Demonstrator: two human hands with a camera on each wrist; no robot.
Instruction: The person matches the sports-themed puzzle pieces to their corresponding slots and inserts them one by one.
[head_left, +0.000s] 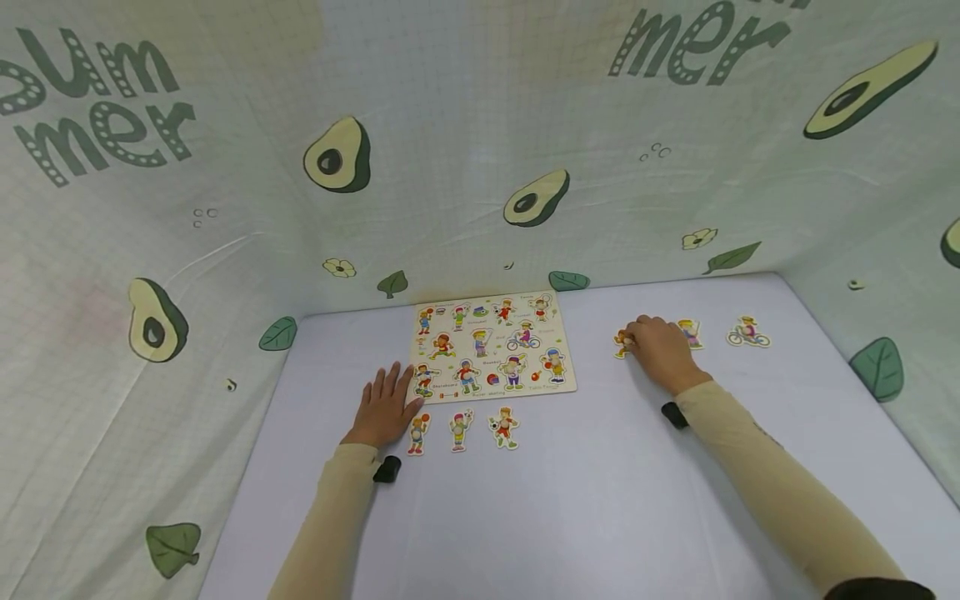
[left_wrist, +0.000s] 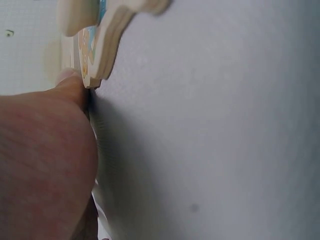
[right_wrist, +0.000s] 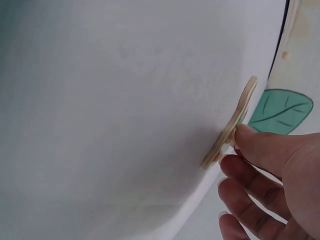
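Note:
In the head view, a wooden puzzle board printed with sporting figures lies near the back of the table. My left hand rests flat with fingers spread, its fingertips at the board's left edge. Close to the left thumb are three loose figure pieces, the nearest one holding a red ball. To the right of the board, my right hand pinches a small wooden puzzle piece between thumb and index finger. That piece is tilted close over the table in the right wrist view, and the hand partly covers it in the head view.
Two more pieces, a figure in purple and a cyclist, lie right of my right hand. The other two front pieces are a figure with a pink cap and a footballer. An avocado-print cloth hangs behind the table.

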